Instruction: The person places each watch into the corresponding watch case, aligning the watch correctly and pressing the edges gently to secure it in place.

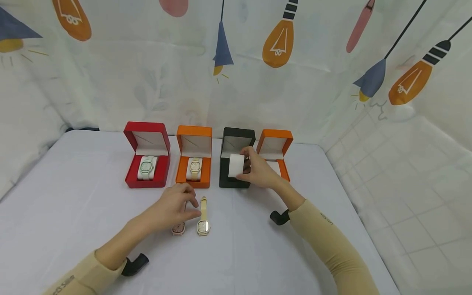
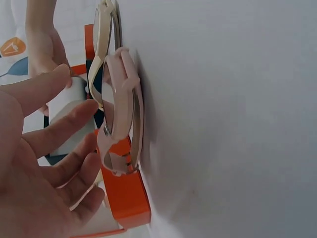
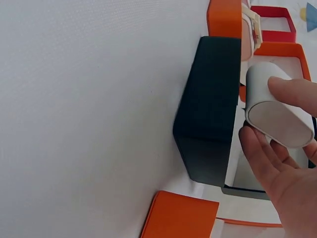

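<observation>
In the head view my right hand (image 1: 261, 169) pinches a white watch cushion (image 1: 236, 165) just above the open black watch box (image 1: 234, 182). The right wrist view shows the thumb on one side of this cushion (image 3: 280, 121) and fingers beneath it. My left hand (image 1: 166, 209) hovers over a pink watch (image 1: 178, 228), fingers loosely bent and holding nothing. Part of that watch's strap is hidden by the hand. Beside it lies a pale yellow watch (image 1: 203, 226), strap stretched away from me. In the left wrist view the fingertips appear close to the pink watch (image 2: 119, 106).
An open red box (image 1: 129, 180) holds a mint green watch (image 1: 146, 166). Next to it, an open orange box (image 1: 180, 178) holds a cream-gold watch (image 1: 195, 166). Another open orange box (image 1: 284, 170) stands right of the black one, partly behind my right hand. A patterned curtain (image 1: 147, 82) hangs behind.
</observation>
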